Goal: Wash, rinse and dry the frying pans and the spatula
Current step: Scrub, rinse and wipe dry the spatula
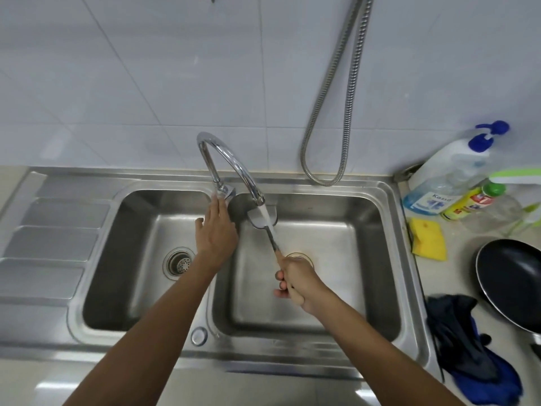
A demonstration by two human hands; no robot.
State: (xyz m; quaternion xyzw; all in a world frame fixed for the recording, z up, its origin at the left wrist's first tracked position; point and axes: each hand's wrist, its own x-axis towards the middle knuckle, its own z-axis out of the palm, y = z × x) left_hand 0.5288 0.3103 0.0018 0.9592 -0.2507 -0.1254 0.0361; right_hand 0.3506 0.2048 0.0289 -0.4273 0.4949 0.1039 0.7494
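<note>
**A:** Where is the spatula (257,219) sitting right now?

**B:** It is hanging over the right basin of the sink (377,259), blade up toward twelve o'clock and directly under the water (268,218) that is running from the faucet (231,162). The right hand (298,284) is gripping the handle end, fingers curled round it, so the blade is taking the stream while the hand is staying below the flow.

**A:** And the left hand (216,232)?

**B:** It is reaching to the faucet lever (224,193) at eleven o'clock from the blade, with its fingers lying straight against it and nothing in its grasp. I am judging that it is setting the flow, though which way I cannot tell.

**A:** So this is the rinse?

**B:** Probably — I am seeing no suds on the blade, and drying is not yet begun.

**A:** What is waiting around the sink?

**B:** On the table at three o'clock a yellow sponge (429,240) is lying just beside the rim, within easy reach for scrubbing. Farther out a black frying pan (509,282) is resting — only one is showing. A dark blue cloth (468,347) is lying bunched at four o'clock, likely for drying. Soap bottles (448,177) are standing at two o'clock, against the wall.
</note>
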